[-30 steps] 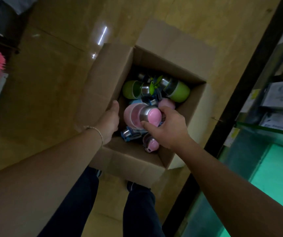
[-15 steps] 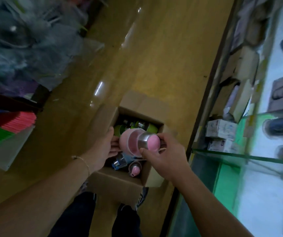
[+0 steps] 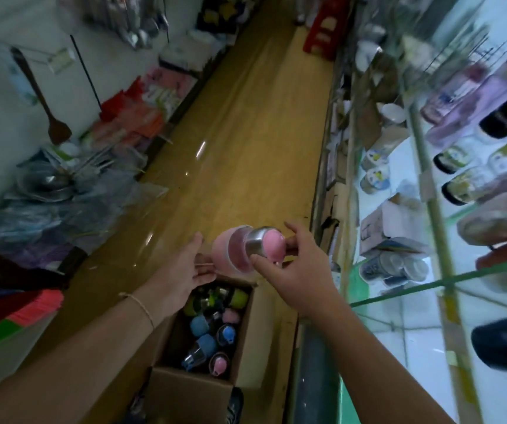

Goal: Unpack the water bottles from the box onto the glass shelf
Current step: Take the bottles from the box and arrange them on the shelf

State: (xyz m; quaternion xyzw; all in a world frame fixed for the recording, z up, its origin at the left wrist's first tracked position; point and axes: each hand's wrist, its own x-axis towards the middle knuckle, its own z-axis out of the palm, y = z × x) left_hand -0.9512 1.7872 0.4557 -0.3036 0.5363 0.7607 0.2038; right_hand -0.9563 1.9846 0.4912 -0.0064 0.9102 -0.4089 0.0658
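Glossy yellow-brown shop floor (image 3: 246, 133) runs away from the open brown cardboard box (image 3: 191, 396), which sits on it at the bottom of the view; box base cut off by the frame edge

Green-edged glass shelf (image 3: 435, 285) is right of the box and higher than its rim. Goods on it and on the tiers beyond are motion-blurred: cups, dark jars, small cartons, no detail readable. Near part of the shelf right of the box looks bare, but reflections make it hard to judge

Right hand (image 3: 301, 270) is above the box's far rim, thumb and fingers curled round the cap end of a pink water bottle with a steel band (image 3: 247, 249). Bottle lies roughly sideways in the air, clear of the box, not on the shelf

Left hand (image 3: 185, 264) is above the box's far-left corner, fingers straight and loosely together, tips at the bottle's base end. The bottle hides the contact, so can't tell if they touch it

Inside the box: loose pile of green, blue and pink bottles (image 3: 212, 328), lower layers in shadow, count unclear

Thin bracelet (image 3: 142, 304) on the left wrist, left of the box
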